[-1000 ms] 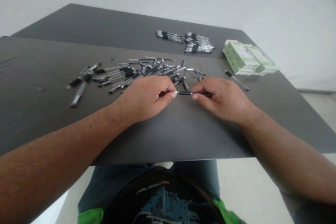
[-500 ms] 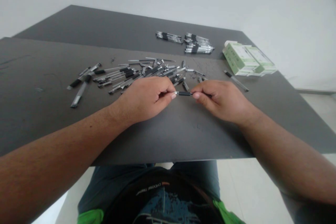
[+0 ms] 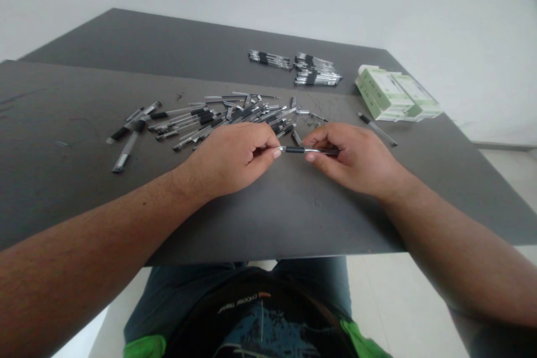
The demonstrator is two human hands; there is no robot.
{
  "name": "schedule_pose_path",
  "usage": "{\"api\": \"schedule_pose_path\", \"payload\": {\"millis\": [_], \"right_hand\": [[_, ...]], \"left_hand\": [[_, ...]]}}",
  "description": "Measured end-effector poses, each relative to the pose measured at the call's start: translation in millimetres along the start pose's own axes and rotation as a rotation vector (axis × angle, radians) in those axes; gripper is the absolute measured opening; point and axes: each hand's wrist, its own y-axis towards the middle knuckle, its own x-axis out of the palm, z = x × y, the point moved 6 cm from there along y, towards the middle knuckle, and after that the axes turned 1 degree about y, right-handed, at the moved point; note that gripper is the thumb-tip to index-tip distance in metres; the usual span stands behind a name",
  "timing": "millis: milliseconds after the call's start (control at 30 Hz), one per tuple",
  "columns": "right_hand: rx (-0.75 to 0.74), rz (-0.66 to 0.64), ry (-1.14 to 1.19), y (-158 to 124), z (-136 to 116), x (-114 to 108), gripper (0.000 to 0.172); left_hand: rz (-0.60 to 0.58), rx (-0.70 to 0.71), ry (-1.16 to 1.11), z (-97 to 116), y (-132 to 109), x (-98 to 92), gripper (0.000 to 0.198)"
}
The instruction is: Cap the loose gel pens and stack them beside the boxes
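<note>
Between my two hands lies a slim pen (image 3: pixel 295 150), held level just above the table, with a dark grip part in its visible middle. My left hand (image 3: pixel 239 156) is closed, thumb and forefinger pinching its left end, which the fingers hide. Around the right part is my right hand (image 3: pixel 352 159), thumb below and forefinger above in a loose hold. A light stretch and a dark stretch of the pen show between these fingers, reaching toward the palm. Just behind my hands spreads a heap of loose pens and pen parts (image 3: pixel 205 117).
Two crossed pens (image 3: pixel 131 142) rest to the left. A single pen (image 3: pixel 377 130) lies at right, before green and white boxes (image 3: pixel 390 95). Bundled pens (image 3: pixel 269 60) and further bundles (image 3: pixel 318 75) lie farther back. The front table edge (image 3: pixel 277 257) runs close to my lap.
My right hand's fingers have loosened and parted a little, so more of the pen's right part shows between them. My left hand keeps the same pinch.
</note>
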Motion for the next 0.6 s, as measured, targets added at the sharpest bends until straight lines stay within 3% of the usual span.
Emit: {"api": "schedule_pose_path", "payload": {"millis": [200,400,600], "right_hand": [[-0.021,-0.041,-0.02,0.1,-1.5,0.6,0.026],[-0.002,0.014,0.007,-0.3,-1.6,-0.9,0.012],[-0.051,-0.007,-0.014,-0.1,-1.5,0.3,0.013]], "left_hand": [[-0.009,-0.012,0.004,0.4,0.4,0.3,0.028],[-0.021,-0.032,0.012,1.2,0.5,-1.2,0.028],[-0.025,-0.001,-0.003,-0.9,0.2,2.0,0.027]]}}
